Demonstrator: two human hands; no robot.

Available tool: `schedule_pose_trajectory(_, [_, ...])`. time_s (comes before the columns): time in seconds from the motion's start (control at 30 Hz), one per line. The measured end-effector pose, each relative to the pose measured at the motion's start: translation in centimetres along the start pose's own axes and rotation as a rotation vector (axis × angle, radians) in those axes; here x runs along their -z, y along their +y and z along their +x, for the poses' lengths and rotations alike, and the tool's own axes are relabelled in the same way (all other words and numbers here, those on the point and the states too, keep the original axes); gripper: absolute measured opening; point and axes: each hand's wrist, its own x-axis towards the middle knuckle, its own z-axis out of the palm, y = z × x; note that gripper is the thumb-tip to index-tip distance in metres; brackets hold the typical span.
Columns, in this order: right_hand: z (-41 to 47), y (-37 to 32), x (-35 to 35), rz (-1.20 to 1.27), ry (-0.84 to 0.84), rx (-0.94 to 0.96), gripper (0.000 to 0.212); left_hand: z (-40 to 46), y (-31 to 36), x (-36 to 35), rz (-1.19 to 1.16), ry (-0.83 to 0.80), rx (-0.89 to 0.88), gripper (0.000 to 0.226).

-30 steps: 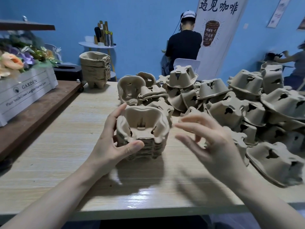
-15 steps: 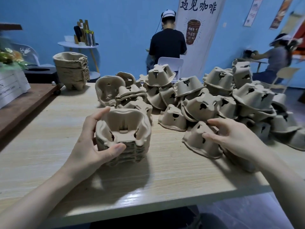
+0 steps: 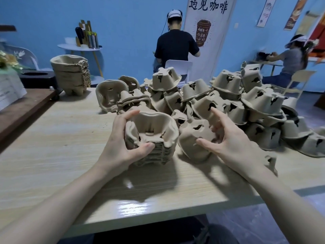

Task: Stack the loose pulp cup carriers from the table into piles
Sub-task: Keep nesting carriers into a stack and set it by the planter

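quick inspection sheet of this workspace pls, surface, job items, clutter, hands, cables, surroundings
surface: pale wood-grain table, glare near the front edge
job's things: small nested stack of brown pulp cup carriers; one loose upside-down pulp carrier beside it; big jumbled heap of loose carriers; taller finished pile at the far left
clutter: black box on the dark side counter
hands: left hand grips the small stack; right hand holds the loose carrier
cables: nothing seen on the table
surroundings: blue wall, coffee banner, two seated people behind
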Motion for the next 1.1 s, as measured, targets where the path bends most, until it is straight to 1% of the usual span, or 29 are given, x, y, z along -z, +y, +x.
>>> schedule_pose_trajectory(0.13, [-0.9, -0.3, -0.1, 0.051, 0.075, 0.033, 0.092, -0.4, -0.3, 0.2, -0.004, 0.008, -0.029, 0.079])
schedule_pose_trajectory(0.23, [-1.8, -0.5, -0.3, 0.079, 0.079, 0.062, 0.093, -0.8, -0.3, 0.4, -0.002, -0.003, -0.059, 0.081])
schedule_pose_trajectory(0.33, [-2.4, -0.2, -0.1, 0.144, 0.069, 0.017, 0.085, -0.9, -0.1, 0.4, -0.028, -0.013, -0.044, 0.083])
schedule_pose_trajectory(0.4, [-2.6, 0.2, 0.1, 0.139, 0.053, -0.004, 0.074, -0.9, -0.1, 0.3, -0.053, -0.019, -0.018, 0.085])
schedule_pose_trajectory(0.53, [-2.7, 0.5, 0.5, 0.147, 0.047, 0.024, 0.037, -0.9, -0.1, 0.3, -0.06, -0.041, -0.003, 0.088])
schedule_pose_trajectory(0.6, [-2.6, 0.6, 0.5, 0.18, 0.059, 0.034, 0.03, -0.9, 0.0, 0.3, -0.071, -0.046, 0.0, 0.089])
schedule_pose_trajectory(0.73, [-1.7, 0.4, 0.3, 0.258, 0.07, 0.061, 0.023, -0.8, 0.0, 0.3, -0.072, -0.045, -0.004, 0.09])
schedule_pose_trajectory(0.8, [-1.4, 0.2, 0.1, 0.318, 0.085, 0.066, 0.026, -0.8, -0.1, 0.4, -0.079, -0.046, 0.001, 0.091])
schedule_pose_trajectory(0.9, [-1.4, 0.0, -0.1, 0.38, 0.153, 0.076, 0.027, -0.9, -0.1, 0.5, -0.079, -0.053, -0.007, 0.1])
schedule_pose_trajectory(1.0, [-1.6, -0.2, -0.1, 0.373, 0.228, 0.093, 0.025, -0.8, -0.2, 0.5, -0.073, -0.048, -0.006, 0.099])
schedule_pose_trajectory(1.1, [-1.9, -0.3, 0.0, 0.329, 0.304, 0.149, 0.022, -0.7, -0.1, 0.6, -0.078, -0.049, -0.011, 0.102])
